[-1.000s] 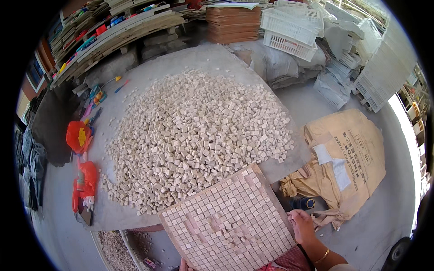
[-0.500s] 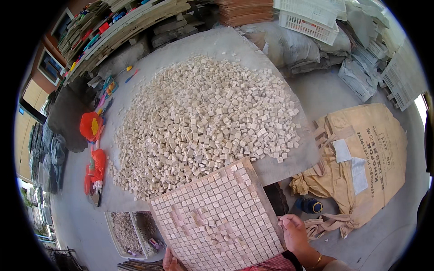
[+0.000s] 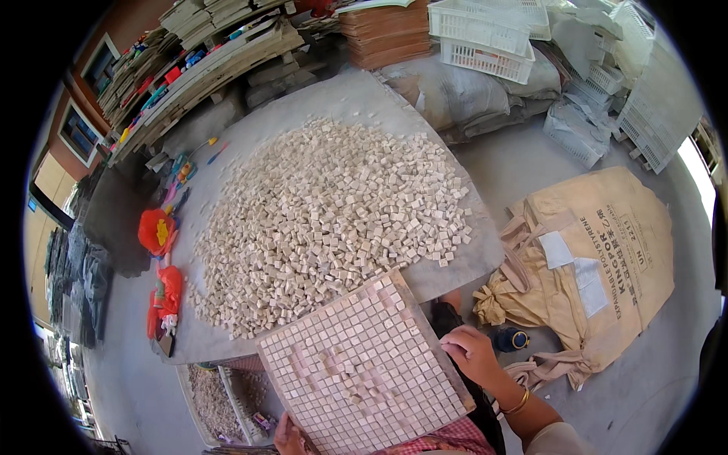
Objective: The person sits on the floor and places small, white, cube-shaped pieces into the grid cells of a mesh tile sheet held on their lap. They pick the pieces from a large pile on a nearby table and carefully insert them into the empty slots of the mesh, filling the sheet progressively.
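Observation:
A square tray board [image 3: 345, 334] filled with rows of small cream stone tiles lies tilted in front of me. Its far edge rests by the table's front edge. Several loose tiles [image 3: 355, 396] sit on top of the rows, and some cells toward its middle and upper left show pinkish bare spots. My left hand [image 3: 288, 437] grips the lower left edge, fingers partly hidden by the picture's rim. At the right edge, my right hand [image 3: 469, 355] has its fingers curled and pressed together against the board's side. Beyond the board spreads a big heap of loose tiles [image 3: 334, 205].
The heap lies on a grey table [image 3: 455, 277]. Red plastic bags [image 3: 168, 292] sit at its left edge. Below stands a divided white crate [image 3: 201, 402] with stone bits. To the right are a tan sack [image 3: 607, 250] and a dark blue bottle [image 3: 512, 339]; white crates [image 3: 485, 59] are behind.
My right hand has slid up along the board's right edge, away from its lower corner. The view has shifted a little, so the table appears lower and further left.

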Demonstrator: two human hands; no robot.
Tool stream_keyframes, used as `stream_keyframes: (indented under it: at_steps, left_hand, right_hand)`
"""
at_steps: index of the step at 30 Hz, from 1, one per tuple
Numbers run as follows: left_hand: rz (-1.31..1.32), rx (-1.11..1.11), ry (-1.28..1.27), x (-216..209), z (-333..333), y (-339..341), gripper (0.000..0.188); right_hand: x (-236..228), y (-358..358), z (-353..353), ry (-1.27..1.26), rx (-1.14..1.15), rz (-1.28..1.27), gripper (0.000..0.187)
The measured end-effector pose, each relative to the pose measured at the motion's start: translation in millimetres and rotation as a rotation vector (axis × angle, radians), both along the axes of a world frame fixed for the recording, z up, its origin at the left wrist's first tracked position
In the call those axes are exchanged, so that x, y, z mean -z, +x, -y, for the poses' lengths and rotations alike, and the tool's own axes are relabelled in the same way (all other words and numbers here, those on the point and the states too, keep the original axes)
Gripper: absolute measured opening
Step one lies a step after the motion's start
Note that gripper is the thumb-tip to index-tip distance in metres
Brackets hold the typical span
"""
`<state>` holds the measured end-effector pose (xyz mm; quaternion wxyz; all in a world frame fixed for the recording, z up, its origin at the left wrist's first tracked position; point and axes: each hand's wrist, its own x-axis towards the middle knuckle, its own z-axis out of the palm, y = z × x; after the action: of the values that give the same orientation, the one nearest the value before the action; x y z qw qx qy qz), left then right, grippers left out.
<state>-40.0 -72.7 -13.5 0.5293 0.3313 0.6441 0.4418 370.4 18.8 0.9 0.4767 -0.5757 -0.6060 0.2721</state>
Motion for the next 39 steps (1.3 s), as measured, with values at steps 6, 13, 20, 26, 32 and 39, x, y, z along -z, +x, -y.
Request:
stream_keyframes:
  at_steps: [6, 13, 20, 26, 32, 39]
  left_hand:
    - [-1.125, 0.893, 0.038, -18.3, 63.3, -84.0, 0.035]
    - [-0.845, 1.368, -0.467, -64.8, 46.2, -79.8, 0.037]
    - [-0.840, 0.836, -0.259, -53.6, -32.2, -19.6, 0.033]
    - [-0.829, 0.800, -0.256, -50.1, -36.6, -12.6, 0.029]
    - [-0.828, 0.795, -0.271, -53.4, -36.4, -10.8, 0.027]
    - [-0.814, 0.789, -0.280, -52.5, -30.1, -13.0, 0.024]
  right_hand:
    - [-7.3, -7.2, -3.7, -0.113, -0.103, 0.092, 0.015]
    - [-8.8, -15.1, -2.5, -0.199, -0.062, 0.058, 0.020]
    - [-4.2, -16.4, -3.1, -0.128, -0.023, 0.051, 0.018]
    - [-5.2, -17.3, -4.3, -0.134, -0.005, 0.027, 0.014]
    - [0.4, -14.0, -6.3, -0.127, -0.011, 0.051, 0.013]
    - [-5.1, -12.6, -6.7, -0.119, -0.039, 0.048, 0.011]
